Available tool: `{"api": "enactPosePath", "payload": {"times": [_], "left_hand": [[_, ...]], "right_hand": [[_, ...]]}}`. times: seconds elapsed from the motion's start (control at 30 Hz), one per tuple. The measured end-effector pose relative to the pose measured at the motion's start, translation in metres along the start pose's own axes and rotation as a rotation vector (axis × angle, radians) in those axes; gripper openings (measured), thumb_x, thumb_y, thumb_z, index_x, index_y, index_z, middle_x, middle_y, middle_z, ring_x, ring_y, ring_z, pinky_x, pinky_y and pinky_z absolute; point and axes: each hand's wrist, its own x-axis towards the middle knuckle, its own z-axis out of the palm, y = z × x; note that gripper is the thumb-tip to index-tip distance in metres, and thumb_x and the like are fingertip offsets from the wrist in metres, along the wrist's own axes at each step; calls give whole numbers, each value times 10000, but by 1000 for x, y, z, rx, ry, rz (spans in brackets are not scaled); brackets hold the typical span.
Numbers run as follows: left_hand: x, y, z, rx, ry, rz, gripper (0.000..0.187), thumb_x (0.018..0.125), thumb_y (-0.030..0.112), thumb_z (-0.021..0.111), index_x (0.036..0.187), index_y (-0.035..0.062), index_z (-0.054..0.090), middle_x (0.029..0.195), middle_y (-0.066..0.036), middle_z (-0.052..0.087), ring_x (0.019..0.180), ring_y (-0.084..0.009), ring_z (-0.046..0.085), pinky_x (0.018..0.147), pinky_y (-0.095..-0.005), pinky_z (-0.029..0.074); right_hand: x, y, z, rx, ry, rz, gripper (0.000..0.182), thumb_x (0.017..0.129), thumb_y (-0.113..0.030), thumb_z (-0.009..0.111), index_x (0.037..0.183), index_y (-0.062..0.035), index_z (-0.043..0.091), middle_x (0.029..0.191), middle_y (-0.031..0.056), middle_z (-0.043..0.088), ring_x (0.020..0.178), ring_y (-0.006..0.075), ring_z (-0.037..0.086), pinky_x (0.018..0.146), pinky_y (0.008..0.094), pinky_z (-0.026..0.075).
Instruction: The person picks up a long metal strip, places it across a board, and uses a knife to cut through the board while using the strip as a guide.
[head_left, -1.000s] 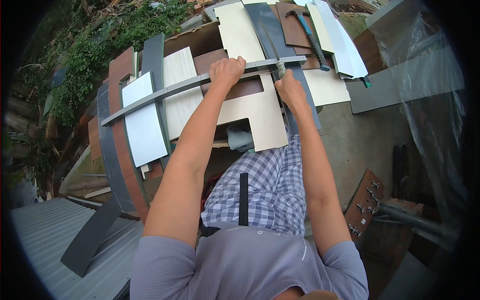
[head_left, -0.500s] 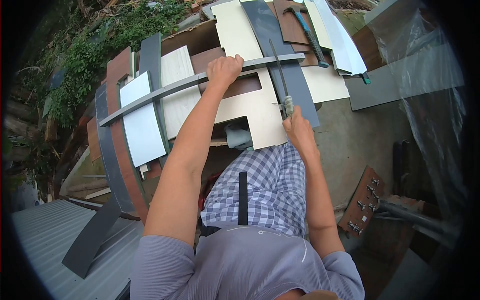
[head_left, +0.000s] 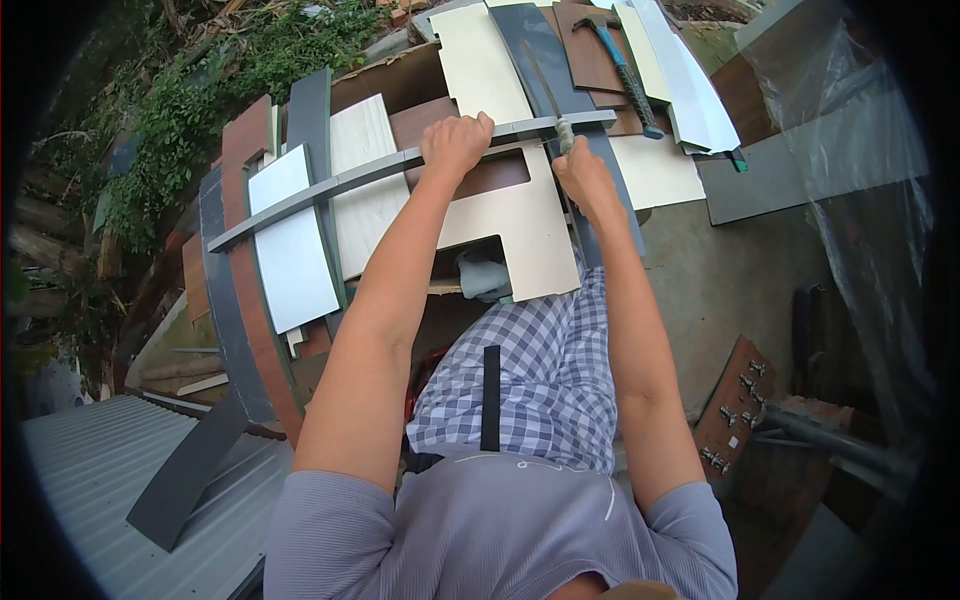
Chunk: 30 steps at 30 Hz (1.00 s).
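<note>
My left hand [head_left: 457,147] is closed around a long grey metal bar [head_left: 330,186], which lies crosswise over several boards. In my right hand [head_left: 588,178] I grip the pale handle of a hacksaw [head_left: 545,88], seen almost edge-on, so its teeth do not show. Its thin, long part points away from me and crosses the bar near the bar's right end. Under the bar lie a cream board with cut-outs [head_left: 545,240] and a dark grey board [head_left: 627,215].
A hammer [head_left: 628,85] with a blue-black handle lies on boards at the upper right. A white panel [head_left: 290,240] rests at the left. Clear plastic sheeting [head_left: 830,130] hangs at the right, above a brown board with metal fittings [head_left: 733,405]. Corrugated roofing [head_left: 90,470] is at the lower left.
My right hand has pushed the hacksaw forward, away from me, and its handle is now close to the bar. My left hand stays on the bar. The view has shifted slightly.
</note>
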Motion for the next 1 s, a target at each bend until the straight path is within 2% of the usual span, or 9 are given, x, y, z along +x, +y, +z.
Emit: {"api": "enactPosePath", "payload": {"times": [0.07,0.13,0.23,0.6,0.73,0.93,1.0], "left_hand": [[1,0,3,-7,-2,1,531,872,329,297,724,1,688,760,-224,640,744,-361,634,732,-416,485],[1,-1,5,-54,61,10,524,864,334,329,646,-7,660,708,-249,616,702,-392,618,716,-457,482],[0,-3,6,-50,87,33,524,865,334,328,644,-5,660,707,-248,617,700,-393,618,713,-455,483],[1,-3,8,-68,68,16,530,861,337,318,666,-16,663,725,-250,619,720,-398,618,726,-457,481],[1,-3,6,-63,51,9,530,857,333,311,671,-18,662,736,-253,620,729,-398,617,734,-457,479],[2,-3,8,-60,48,3,526,854,332,314,678,-18,665,744,-255,620,737,-398,616,736,-459,476],[2,-2,7,-62,45,2,529,855,336,314,677,-17,665,744,-255,620,738,-399,616,737,-460,476]], "right_hand": [[-1,2,2,3,3,7,293,802,-192,440,963,53,425,841,329,578,821,492,548,734,531,410],[-3,1,2,8,4,7,294,801,-193,442,965,51,427,845,327,579,822,490,550,735,532,411],[-14,1,-1,-37,-13,5,280,821,-194,481,980,30,427,864,300,607,850,462,582,764,517,438],[-103,16,-15,-27,-134,135,277,817,-180,450,989,36,422,830,314,595,825,490,565,748,539,422],[-96,18,-17,-33,-129,144,272,816,-179,451,983,34,427,825,316,594,816,493,564,743,544,420],[-33,13,-10,10,-110,71,281,814,-176,458,996,36,435,872,310,601,856,475,573,766,528,428],[-13,9,0,-10,-32,21,307,807,-191,449,991,53,416,860,332,574,831,488,551,731,521,418]]}}
